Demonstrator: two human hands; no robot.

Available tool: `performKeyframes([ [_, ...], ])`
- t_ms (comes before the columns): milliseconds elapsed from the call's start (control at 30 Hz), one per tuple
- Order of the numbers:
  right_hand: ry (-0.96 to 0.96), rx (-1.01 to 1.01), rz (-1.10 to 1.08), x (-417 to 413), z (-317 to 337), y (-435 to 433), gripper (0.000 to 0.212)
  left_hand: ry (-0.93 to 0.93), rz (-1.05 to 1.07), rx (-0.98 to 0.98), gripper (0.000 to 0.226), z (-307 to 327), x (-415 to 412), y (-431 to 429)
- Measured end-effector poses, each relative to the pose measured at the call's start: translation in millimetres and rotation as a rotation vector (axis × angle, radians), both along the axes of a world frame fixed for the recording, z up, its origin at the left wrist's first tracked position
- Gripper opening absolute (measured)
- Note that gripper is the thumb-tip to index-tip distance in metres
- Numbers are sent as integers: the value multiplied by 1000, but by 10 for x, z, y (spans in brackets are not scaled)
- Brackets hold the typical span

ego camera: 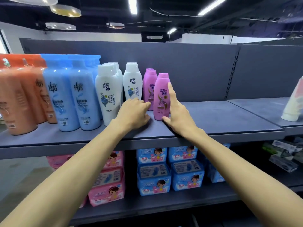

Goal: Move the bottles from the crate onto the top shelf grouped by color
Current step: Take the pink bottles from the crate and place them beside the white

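On the grey top shelf (221, 118) bottles stand in colour groups: orange bottles (18, 99) at the far left, blue bottles (72, 97), white bottles (108, 94), then pink bottles (148, 86). A front pink bottle (161, 95) stands upright at the right end of the row. My right hand (177, 112) touches its right side with straight fingers, thumb at its base. My left hand (133, 112) rests on the shelf with curled fingers at the foot of the rear white and pink bottles; whether it holds one is hidden. The crate is out of view.
The top shelf is bare to the right of the pink bottles, up to a white pouch (293, 104) at the right edge. Pink packs (108, 182) and blue packs (170, 171) fill the lower shelf. A grey back panel (180, 66) closes the rear.
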State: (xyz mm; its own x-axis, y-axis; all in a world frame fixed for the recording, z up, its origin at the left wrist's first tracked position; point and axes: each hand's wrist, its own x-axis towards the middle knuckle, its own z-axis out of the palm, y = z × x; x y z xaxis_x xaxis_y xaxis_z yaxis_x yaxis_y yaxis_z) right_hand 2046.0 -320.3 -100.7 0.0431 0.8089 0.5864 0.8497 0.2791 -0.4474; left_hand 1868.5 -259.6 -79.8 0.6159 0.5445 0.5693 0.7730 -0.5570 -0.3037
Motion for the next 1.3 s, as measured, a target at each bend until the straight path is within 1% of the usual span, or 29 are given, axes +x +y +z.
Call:
performKeyframes([
  [200,12,-74,-19,-9,35,269,125,8,71,14,22,6,63,85],
  [433,1,-169,-65,-40,48,528,112,-5,104,6,25,15,74,197],
  [600,-6,-182,-86,-72,44,585,107,-7,118,5,25,17,118,257],
  [1133,-23,-211,-109,-124,67,705,103,2,145,-19,25,34,146,259],
  [1200,-15,-216,-113,-126,78,666,99,-1,140,-22,25,39,130,223],
  [1300,-11,-220,-127,-131,111,576,87,-9,138,-26,24,60,92,154],
])
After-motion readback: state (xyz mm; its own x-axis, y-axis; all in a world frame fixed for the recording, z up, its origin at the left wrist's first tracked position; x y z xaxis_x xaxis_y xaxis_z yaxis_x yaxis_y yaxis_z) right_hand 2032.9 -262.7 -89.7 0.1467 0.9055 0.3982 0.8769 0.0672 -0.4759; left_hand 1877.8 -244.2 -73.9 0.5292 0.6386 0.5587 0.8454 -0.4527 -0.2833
